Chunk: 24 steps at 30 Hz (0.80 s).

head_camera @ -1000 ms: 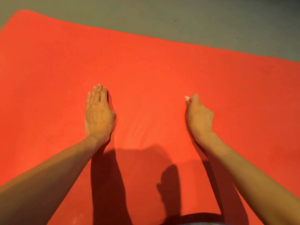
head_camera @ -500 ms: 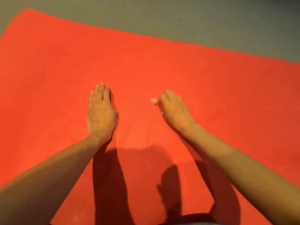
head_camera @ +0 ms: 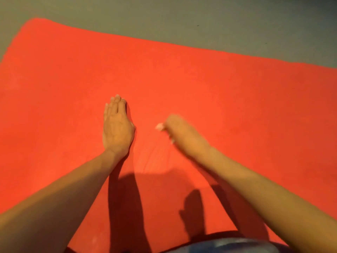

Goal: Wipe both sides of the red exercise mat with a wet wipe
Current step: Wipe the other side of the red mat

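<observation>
Leftward travel of the right hand is the main change over the last second: it has crossed the red exercise mat and now sits near the left hand, with a narrow strip of mat between them. The left hand has kept its place.

Left hand: released, lying palm down on the mat. Its fingers are straight, held together and pointing away from the person.

Right hand: motion-blurred, with its fingers curled in a grasp on the wet wipe. Only a small white bit of the wipe shows — it protrudes at the fingertips on the side facing the left hand. The blur hides whether the wipe touches the mat.

Mat: spread flat on the grey floor and filling most of the view. Its far edge runs from a rounded corner at upper left down toward the right. Faint pale streaks mark the surface between the two wrists. Shadows of both forearms fall on the near part of the mat — a strip of blue fabric shows at the bottom edge.
</observation>
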Motion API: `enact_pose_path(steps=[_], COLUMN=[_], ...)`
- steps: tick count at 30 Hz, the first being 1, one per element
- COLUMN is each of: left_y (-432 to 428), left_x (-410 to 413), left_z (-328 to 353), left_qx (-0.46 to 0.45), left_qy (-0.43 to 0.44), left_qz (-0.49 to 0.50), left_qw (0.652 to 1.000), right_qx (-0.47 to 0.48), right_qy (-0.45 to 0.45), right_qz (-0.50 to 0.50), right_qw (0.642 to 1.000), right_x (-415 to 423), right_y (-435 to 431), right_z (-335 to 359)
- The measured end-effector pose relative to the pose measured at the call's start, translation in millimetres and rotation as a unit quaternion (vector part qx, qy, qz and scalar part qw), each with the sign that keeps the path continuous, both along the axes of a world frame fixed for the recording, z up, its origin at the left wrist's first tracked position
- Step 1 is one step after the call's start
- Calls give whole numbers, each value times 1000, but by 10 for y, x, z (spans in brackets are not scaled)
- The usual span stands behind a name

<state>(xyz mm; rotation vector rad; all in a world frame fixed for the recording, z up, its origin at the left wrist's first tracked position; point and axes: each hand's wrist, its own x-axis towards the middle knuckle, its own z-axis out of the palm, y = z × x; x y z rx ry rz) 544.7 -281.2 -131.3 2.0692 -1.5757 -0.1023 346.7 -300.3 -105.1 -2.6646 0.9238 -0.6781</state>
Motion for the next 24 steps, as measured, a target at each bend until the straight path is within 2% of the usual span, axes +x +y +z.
enact_pose_path(steps=[2,3,4,6,8,11,13,14,16,17,19,21,24], left_y=[-7,-10,-13,-34,-37,83,291,416,674,797,1011,1209,1435], left_x=[17,32,50,92,151,191,141,106,16,-31,-115,-197,-293], left_z=[-6,-3,-5,9,36,85,97,84,64,78,127,210,309], left_qx=[-8,-10,-9,11,47,106,97,83,62,57,47,39,45], left_qy=[26,41,55,74,81,60,12,-5,-32,-43,-67,-99,-172], left_qz=[-5,-7,-9,-18,-43,-80,-83,-92,-121,-140,-194,-261,-398], left_qw=[1000,999,998,997,995,989,992,992,990,988,978,959,900], right_qx=[58,96,116,112,126,195,189,182,176,181,192,219,267], right_qy=[7,17,31,45,60,143,181,187,171,148,119,118,135], right_qz=[-218,-280,-298,-233,-104,79,126,101,-32,-129,-291,-322,-306], right_qw=[974,955,947,965,985,967,957,960,969,964,930,914,904], right_x=[-188,-197,-141,39,167,144,76,27,-111,-216,-418,-493,-476], right_y=[-394,-431,-373,-57,424,1160,1339,1299,1066,939,785,799,923], right_z=[26,2,-22,11,69,202,269,283,275,279,308,317,357])
